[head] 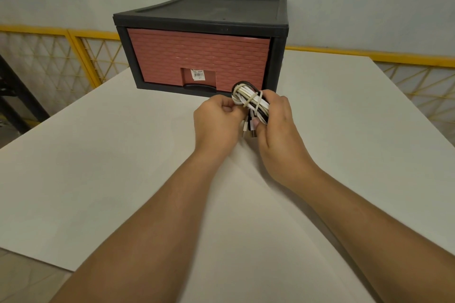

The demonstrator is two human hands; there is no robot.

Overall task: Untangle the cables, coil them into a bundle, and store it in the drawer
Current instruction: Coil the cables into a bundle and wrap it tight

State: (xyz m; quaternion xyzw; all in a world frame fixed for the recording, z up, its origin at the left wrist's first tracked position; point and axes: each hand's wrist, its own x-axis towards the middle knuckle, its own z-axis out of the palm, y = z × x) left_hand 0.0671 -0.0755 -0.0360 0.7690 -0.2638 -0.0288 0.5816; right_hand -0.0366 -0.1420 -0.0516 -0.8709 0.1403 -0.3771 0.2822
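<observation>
Cable bundle in right hand's curled grip — left hand's pinch on its band; drawer closed

On table, far side: drawer unit, front facing us. Just before its lower right corner, above tabletop, cable bundle, left hand at bundle's left, right hand at its right. Fence behind table.

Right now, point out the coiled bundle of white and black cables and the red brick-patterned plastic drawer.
coiled bundle of white and black cables (259, 105): head view, white loops.
red brick-patterned plastic drawer (197, 54): head view, front panel.
</observation>
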